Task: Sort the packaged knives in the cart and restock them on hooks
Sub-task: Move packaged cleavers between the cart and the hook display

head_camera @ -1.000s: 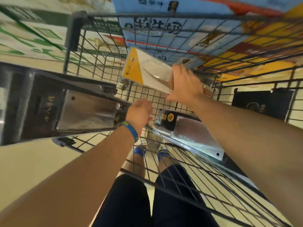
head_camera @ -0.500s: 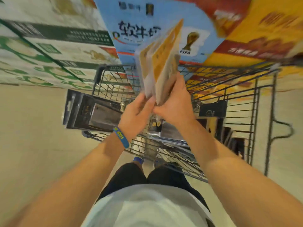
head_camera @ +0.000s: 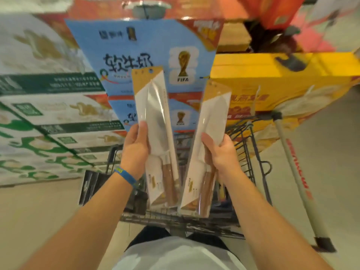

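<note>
Separated now, left hand (head_camera: 136, 151) and right hand (head_camera: 221, 152) each hold one white-and-tan knife pack (head_camera: 155, 133).

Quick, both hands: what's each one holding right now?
Left hand: closed on the left knife package, held upright above the cart.
Right hand: closed on the right knife package, tilted slightly right.

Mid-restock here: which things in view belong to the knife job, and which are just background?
Job: left hand holding left knife pack; right hand holding right knife pack; cart; dark boxed knives.

Background: blue cartons; yellow carton; green-and-white cartons.
</note>
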A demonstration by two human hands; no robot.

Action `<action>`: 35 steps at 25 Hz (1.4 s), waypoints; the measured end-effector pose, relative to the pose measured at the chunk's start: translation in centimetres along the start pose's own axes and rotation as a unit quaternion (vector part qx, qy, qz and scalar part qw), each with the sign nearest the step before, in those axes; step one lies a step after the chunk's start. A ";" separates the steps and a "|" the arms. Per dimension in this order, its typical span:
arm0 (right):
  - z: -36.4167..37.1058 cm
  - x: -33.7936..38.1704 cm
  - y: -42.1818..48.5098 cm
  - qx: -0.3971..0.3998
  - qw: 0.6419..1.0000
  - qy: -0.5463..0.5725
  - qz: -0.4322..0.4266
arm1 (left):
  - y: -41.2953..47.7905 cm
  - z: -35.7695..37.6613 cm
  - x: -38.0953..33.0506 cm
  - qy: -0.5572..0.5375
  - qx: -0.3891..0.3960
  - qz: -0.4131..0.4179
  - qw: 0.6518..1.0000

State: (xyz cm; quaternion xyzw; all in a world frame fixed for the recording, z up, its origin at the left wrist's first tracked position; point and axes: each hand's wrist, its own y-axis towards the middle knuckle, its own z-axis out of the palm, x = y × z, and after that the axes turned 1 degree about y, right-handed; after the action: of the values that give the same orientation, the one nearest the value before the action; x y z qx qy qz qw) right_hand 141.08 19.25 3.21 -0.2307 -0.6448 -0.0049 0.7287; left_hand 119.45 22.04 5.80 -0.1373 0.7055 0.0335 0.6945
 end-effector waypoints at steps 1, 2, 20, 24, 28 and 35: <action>-1.2 0.5 -0.5 -0.014 0.999 0.037 0.008 | -0.2 -0.1 -0.2 -0.005 0.033 0.006 0.999; -2.3 1.0 -1.2 -0.025 0.998 0.061 0.009 | -0.4 0.0 -0.4 -0.011 0.068 0.010 0.998; -12.7 -5.2 -45.5 -0.724 0.688 0.056 -0.021 | -27.8 12.5 0.9 0.124 0.650 0.158 0.733; -10.4 -8.9 -59.0 -0.832 0.549 0.076 0.001 | -40.7 10.6 -0.2 0.111 0.736 0.172 0.646; -5.9 -13.2 -73.5 -0.896 0.429 0.112 0.025 | -55.7 2.9 -0.4 0.087 0.816 0.197 0.536; 2.8 -20.5 -94.8 -0.958 0.252 0.112 0.075 | -77.0 -13.3 1.0 0.015 0.913 0.182 0.364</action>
State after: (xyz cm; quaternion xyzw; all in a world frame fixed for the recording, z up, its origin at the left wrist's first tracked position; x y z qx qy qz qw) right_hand 106.16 -70.45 15.30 -0.8043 -0.0582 -0.5903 0.0351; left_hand 125.08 -55.21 16.25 0.7120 0.3231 -0.5080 0.3614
